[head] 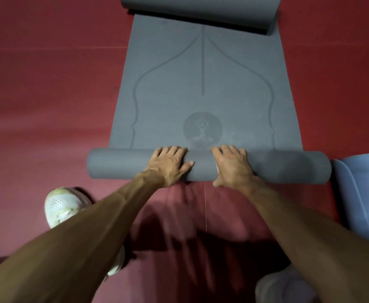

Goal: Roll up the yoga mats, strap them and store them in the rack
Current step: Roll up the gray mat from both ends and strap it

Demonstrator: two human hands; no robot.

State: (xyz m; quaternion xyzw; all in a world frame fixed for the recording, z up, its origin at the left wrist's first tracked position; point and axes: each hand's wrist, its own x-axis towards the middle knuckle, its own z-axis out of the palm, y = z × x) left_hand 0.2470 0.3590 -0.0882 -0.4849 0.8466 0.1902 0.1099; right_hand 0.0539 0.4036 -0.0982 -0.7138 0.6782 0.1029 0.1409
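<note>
A grey yoga mat (203, 84) lies on the red floor, stretching away from me, with embossed lines and a round yoga-figure logo. Its near end is wound into a thick roll (122, 164) lying crosswise. My left hand (170, 164) lies over the middle of the roll, fingers bent over its far side and thumb on top. My right hand (231, 165) grips the roll just to the right, fingers over the far side and thumb on the near side. The mat's far end is curled up into a second, looser roll (201, 9) at the top of the view.
A light blue mat (362, 193) lies on the floor at the right, close to the end of the roll. My white shoe (63, 206) stands at the lower left, another shoe (284, 287) at the lower right. Red floor (48, 95) surrounds the mat.
</note>
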